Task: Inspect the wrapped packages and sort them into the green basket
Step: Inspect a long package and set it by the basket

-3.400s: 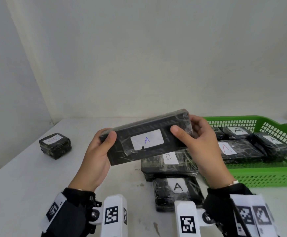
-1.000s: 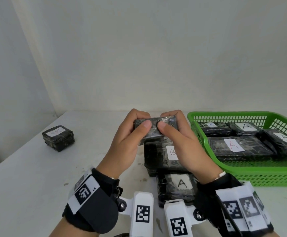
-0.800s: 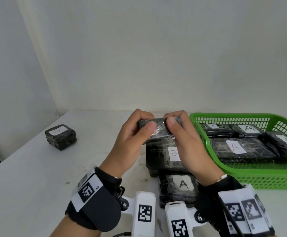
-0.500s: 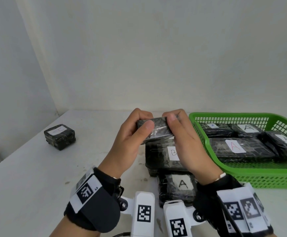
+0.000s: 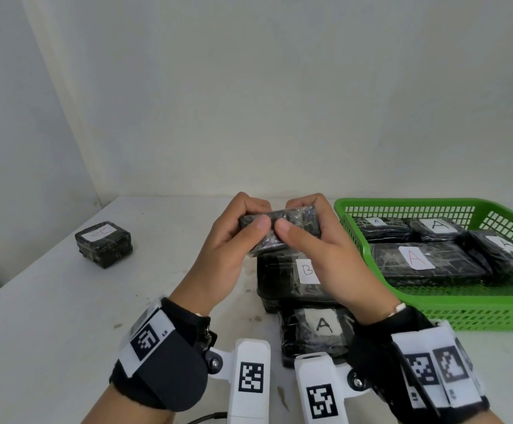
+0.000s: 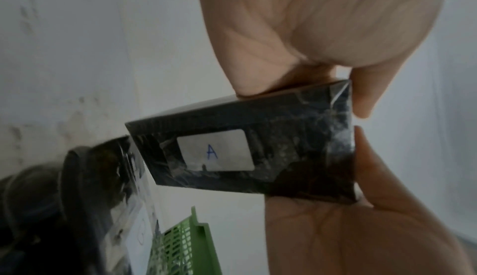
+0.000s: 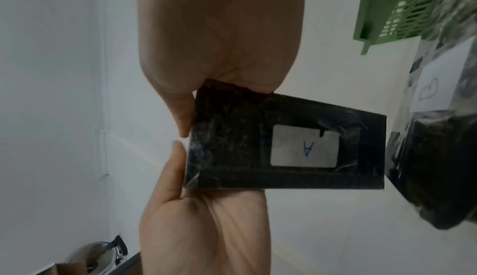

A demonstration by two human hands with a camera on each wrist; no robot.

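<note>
Both hands hold one black film-wrapped package [image 5: 279,223] in the air above the table's middle. My left hand [image 5: 253,215] grips its left part and my right hand [image 5: 295,214] grips its right part, thumbs on the near side and almost touching. The package's white label, a blue A [image 6: 215,153], faces away from me and shows in both wrist views [image 7: 305,149]. The green basket [image 5: 432,313] stands at the right and holds several black packages labelled A [image 5: 414,258].
Under my hands a large package labelled B [image 5: 279,280] lies on the white table [image 5: 50,301], with a smaller package labelled A [image 5: 313,332] in front of it. A small square package [image 5: 103,244] sits alone at the far left. A wall rises behind the table.
Since 3.4 s ago the held package has been turned, so its A label faces away from me and my hands sit closer together. Over the last second it only tilted slightly.
</note>
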